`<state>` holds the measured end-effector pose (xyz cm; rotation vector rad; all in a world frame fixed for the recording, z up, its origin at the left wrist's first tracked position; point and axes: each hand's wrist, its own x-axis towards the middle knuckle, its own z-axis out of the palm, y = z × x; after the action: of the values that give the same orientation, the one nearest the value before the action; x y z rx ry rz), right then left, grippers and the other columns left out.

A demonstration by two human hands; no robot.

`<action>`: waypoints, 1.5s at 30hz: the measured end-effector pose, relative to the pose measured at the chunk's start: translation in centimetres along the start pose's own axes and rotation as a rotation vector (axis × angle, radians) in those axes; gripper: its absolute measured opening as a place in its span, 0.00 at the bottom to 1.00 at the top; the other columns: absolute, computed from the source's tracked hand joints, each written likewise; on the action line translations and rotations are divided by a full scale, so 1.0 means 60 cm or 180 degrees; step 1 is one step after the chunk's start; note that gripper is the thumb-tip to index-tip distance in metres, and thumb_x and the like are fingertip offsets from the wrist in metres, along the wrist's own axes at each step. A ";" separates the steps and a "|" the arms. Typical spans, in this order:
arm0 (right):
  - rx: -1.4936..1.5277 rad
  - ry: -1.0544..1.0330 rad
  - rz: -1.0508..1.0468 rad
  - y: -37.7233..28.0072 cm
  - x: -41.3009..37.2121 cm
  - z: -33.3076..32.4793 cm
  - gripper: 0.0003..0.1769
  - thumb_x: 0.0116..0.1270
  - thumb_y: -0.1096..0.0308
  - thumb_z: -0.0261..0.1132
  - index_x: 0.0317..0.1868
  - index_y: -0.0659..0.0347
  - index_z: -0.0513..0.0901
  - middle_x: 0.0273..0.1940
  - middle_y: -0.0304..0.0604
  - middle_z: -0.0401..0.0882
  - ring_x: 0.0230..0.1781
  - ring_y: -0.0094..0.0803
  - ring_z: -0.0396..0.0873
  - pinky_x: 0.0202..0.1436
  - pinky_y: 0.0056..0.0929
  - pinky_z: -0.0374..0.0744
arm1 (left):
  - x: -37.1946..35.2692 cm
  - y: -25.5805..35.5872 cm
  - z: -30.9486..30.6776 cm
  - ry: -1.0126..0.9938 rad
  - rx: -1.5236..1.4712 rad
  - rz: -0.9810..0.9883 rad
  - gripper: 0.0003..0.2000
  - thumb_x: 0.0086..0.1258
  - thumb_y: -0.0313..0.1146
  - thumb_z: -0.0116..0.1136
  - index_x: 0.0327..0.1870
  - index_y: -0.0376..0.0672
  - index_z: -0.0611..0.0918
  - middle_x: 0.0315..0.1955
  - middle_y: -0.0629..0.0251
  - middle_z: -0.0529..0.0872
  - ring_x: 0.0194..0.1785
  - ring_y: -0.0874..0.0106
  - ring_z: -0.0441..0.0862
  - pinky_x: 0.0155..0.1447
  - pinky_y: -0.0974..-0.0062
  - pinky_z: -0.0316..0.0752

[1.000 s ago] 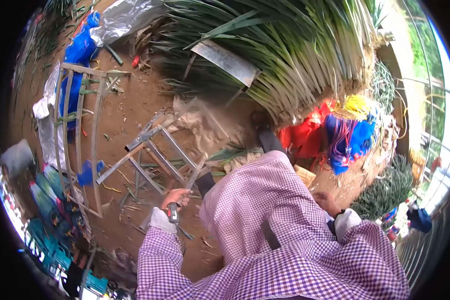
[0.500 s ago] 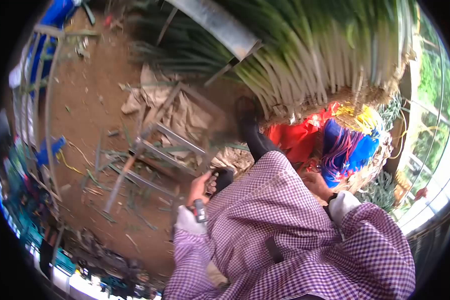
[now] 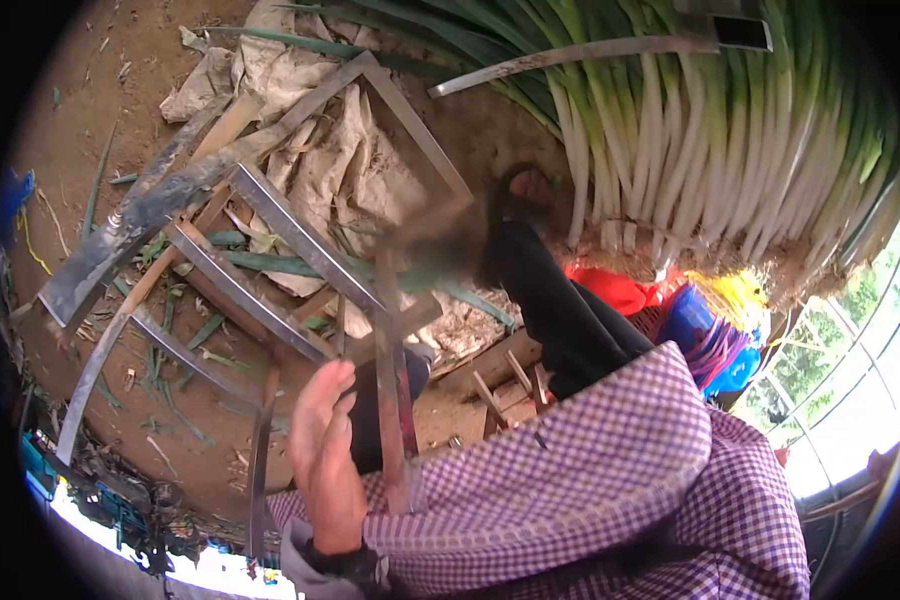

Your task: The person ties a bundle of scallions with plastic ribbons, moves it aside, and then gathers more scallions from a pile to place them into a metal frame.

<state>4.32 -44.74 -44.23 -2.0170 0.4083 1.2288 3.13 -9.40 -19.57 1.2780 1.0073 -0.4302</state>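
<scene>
My left hand is raised at the left edge of my lap, fingers stretched upward, holding nothing. A metal stand with several curved bars is right in front of it. One upright bar of this stand comes down beside the hand and overlaps my purple checked garment. My right hand is not in view; only the checked right sleeve shows at lower right. Ahead on the right lies a thick row of long green onions, white stalks and roots toward me. A separate flat metal bar crosses over their leaves.
Crumpled beige sacking lies on the brown dirt floor among cut leaf scraps. Below the onion roots are a red bag, blue plastic and yellow strands. My sandalled foot rests near the onions.
The view has shifted, and the metal stand appears larger and closer to my lap. My left hand has gone from curled fingers to stretched ones. My right hand has left the view.
</scene>
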 end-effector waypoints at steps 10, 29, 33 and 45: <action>-0.0245 0.0174 -0.0303 0.096 0.015 0.020 0.12 0.68 0.69 0.63 0.46 0.68 0.85 0.33 0.46 0.86 0.32 0.32 0.85 0.37 0.32 0.83 | -0.064 0.007 -0.007 -0.0023 -0.1038 0.1042 0.26 0.76 0.31 0.48 0.70 0.22 0.64 0.67 0.37 0.72 0.73 0.50 0.68 0.76 0.54 0.61; 0.0555 0.0899 -0.2203 0.221 -0.225 -0.253 0.12 0.67 0.65 0.66 0.41 0.67 0.86 0.25 0.42 0.82 0.25 0.26 0.79 0.30 0.29 0.79 | -0.132 -0.095 0.045 0.0579 0.1961 0.2723 0.16 0.67 0.32 0.62 0.55 0.38 0.80 0.49 0.56 0.85 0.55 0.61 0.79 0.65 0.64 0.70; 0.1238 0.0749 -0.2789 0.021 -0.315 -0.432 0.16 0.71 0.64 0.66 0.49 0.71 0.83 0.28 0.40 0.82 0.23 0.24 0.78 0.24 0.24 0.76 | -0.135 -0.089 0.037 0.0648 0.2560 0.2791 0.16 0.64 0.35 0.65 0.50 0.39 0.81 0.47 0.54 0.83 0.58 0.58 0.77 0.65 0.64 0.68; 0.0452 0.2493 -0.2833 -0.225 -0.474 -0.765 0.07 0.70 0.67 0.67 0.38 0.63 0.86 0.26 0.37 0.82 0.20 0.23 0.78 0.23 0.22 0.76 | -0.140 -0.077 0.036 0.0768 0.2776 0.2665 0.16 0.61 0.36 0.69 0.46 0.39 0.81 0.44 0.47 0.84 0.53 0.50 0.81 0.58 0.59 0.74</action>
<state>27.43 -71.44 -1.19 -2.1002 -0.0757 -0.1386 -4.01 -14.83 -15.52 2.4280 0.3632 -0.0324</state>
